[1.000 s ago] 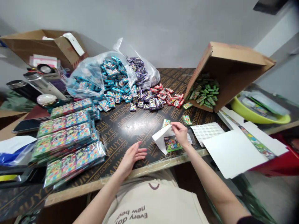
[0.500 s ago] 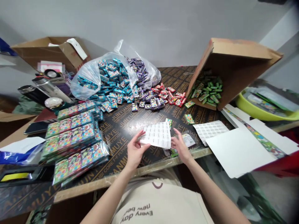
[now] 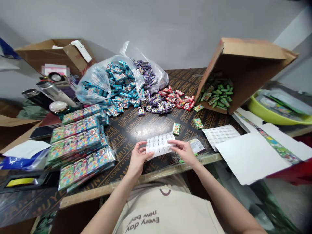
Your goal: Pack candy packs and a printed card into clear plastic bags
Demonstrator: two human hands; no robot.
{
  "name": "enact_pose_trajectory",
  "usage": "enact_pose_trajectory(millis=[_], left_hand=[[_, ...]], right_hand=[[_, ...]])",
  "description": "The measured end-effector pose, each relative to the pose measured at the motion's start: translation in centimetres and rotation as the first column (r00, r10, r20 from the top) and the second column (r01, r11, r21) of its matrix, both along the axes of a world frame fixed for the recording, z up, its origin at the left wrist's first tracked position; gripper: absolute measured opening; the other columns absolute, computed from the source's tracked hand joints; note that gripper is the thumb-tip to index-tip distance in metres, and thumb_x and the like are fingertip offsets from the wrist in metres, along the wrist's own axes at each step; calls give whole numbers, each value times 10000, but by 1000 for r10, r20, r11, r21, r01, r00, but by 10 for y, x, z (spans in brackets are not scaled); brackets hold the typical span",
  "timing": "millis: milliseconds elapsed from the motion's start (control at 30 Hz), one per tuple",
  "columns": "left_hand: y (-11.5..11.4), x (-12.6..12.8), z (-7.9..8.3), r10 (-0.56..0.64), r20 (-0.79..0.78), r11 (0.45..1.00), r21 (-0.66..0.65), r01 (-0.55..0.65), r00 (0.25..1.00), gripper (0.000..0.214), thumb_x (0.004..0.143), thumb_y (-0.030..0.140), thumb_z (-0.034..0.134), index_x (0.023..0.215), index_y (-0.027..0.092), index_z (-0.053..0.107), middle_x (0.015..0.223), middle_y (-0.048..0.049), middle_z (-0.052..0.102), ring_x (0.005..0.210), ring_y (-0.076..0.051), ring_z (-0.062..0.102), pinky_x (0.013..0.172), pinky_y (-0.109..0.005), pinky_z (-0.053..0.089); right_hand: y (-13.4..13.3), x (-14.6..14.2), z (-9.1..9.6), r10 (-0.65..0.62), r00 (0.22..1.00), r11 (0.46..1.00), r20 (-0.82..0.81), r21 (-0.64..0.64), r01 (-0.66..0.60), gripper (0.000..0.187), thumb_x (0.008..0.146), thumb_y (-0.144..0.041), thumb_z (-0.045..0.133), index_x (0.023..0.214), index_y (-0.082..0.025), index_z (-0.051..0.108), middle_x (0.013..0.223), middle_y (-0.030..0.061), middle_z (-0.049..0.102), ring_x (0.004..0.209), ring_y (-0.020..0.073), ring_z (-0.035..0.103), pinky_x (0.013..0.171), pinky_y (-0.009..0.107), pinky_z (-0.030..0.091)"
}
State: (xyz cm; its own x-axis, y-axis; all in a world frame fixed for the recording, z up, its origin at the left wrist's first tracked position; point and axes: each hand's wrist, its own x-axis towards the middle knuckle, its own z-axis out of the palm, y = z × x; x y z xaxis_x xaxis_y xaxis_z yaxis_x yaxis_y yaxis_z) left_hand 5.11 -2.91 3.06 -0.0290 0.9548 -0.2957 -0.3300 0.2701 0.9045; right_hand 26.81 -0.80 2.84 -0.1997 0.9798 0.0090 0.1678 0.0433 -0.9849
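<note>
A white sheet of printed round stickers point(image 3: 158, 144) is held between my two hands above the front of the table. My left hand point(image 3: 139, 158) grips its left edge, thumb on top and fingers behind. At its right edge, my right hand point(image 3: 184, 152) pinches the sheet between thumb and fingers. Just beyond the sheet lies a small green packet point(image 3: 176, 128); a second green packet point(image 3: 198, 123) is farther right. Partly hidden behind my right hand is a flat clear-wrapped pack with a white label point(image 3: 197, 146).
Stacks of wrapped multi-packs point(image 3: 80, 139) stand at left. Behind are plastic bags point(image 3: 94, 78) spilling blue and purple packets, plus loose red packets point(image 3: 179, 99). At right are a tilted cardboard box point(image 3: 253, 65) with green packets, another sticker sheet point(image 3: 220, 135), white cards point(image 3: 255, 156) and a yellow-green basin point(image 3: 280, 118).
My right hand has moved in to the left and closed on the sheet's right edge. The sheet has been lowered and bent, uncovering the nearer green packet.
</note>
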Motion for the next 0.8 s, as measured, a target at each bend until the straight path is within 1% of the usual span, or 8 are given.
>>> enact_pose_trajectory(millis=[133, 233, 367, 433, 500, 567, 633, 800], left_hand=[[0, -1, -3, -64, -187, 995, 63, 77, 980, 382, 544, 239, 752, 878, 137, 596, 709, -13, 658, 625, -140, 612, 632, -263, 486], [2, -4, -1, -15, -426, 987, 138, 81, 904, 283, 605, 294, 707, 838, 142, 655, 657, -10, 653, 569, -138, 578, 570, -247, 451], [6, -9, 13, 137, -709, 954, 282, 101, 691, 185, 676, 360, 641, 709, 183, 685, 695, -26, 630, 684, -166, 554, 634, -266, 423], [9, -12, 24, 170, -752, 936, 325, 134, 637, 183, 674, 368, 641, 664, 191, 685, 775, -39, 612, 792, -184, 541, 701, -277, 410], [12, -15, 32, 61, -709, 941, 277, 197, 703, 209, 682, 369, 628, 624, 174, 673, 767, -40, 596, 772, -176, 540, 676, -264, 404], [14, -17, 36, -135, -591, 946, 161, 280, 795, 250, 700, 375, 602, 604, 151, 653, 647, -21, 579, 627, -140, 529, 579, -239, 384], [16, -19, 34, -261, -479, 943, 60, 328, 838, 252, 682, 374, 616, 606, 134, 636, 532, 7, 548, 507, -110, 482, 506, -218, 345], [17, -13, 22, -294, -471, 940, 14, 340, 832, 222, 614, 338, 666, 602, 121, 619, 509, 15, 561, 472, -97, 465, 487, -206, 329]], right_hand=[[-1, -4, 1, 20, 1000, 997, 0, -72, -20, 329, 676, -306, 645, 974, -167, 661, 839, 41, 683, 724, 175, 609, 694, 310, 476], [-3, -9, 4, -34, 997, 994, 66, -99, 41, 256, 672, -315, 645, 875, -162, 675, 724, 29, 671, 634, 171, 590, 627, 301, 464], [-5, -14, 20, -163, 947, 980, 277, 159, 122, 135, 735, -313, 587, 712, -197, 653, 752, 41, 633, 757, 199, 550, 720, 326, 416], [-5, -15, 28, -201, 927, 958, 318, 261, 118, 142, 746, -326, 578, 704, -203, 635, 818, 48, 608, 843, 211, 510, 759, 326, 387], [-3, -14, 31, -138, 947, 975, 290, 206, 79, 193, 779, -353, 531, 705, -190, 604, 761, 38, 577, 762, 183, 496, 670, 284, 383], [-1, -12, 29, -42, 974, 996, 221, 82, 24, 235, 805, -370, 483, 705, -174, 566, 639, 8, 518, 608, 135, 450, 541, 238, 335], [1, -10, 23, 3, 985, 1000, 171, -4, -3, 248, 803, -381, 479, 700, -165, 544, 584, -14, 470, 535, 106, 400, 487, 220, 286], [11, -5, 15, 168, 973, 982, 160, -111, -151, 256, 717, -394, 590, 763, -143, 599, 638, -2, 544, 558, 103, 446, 506, 210, 320]])
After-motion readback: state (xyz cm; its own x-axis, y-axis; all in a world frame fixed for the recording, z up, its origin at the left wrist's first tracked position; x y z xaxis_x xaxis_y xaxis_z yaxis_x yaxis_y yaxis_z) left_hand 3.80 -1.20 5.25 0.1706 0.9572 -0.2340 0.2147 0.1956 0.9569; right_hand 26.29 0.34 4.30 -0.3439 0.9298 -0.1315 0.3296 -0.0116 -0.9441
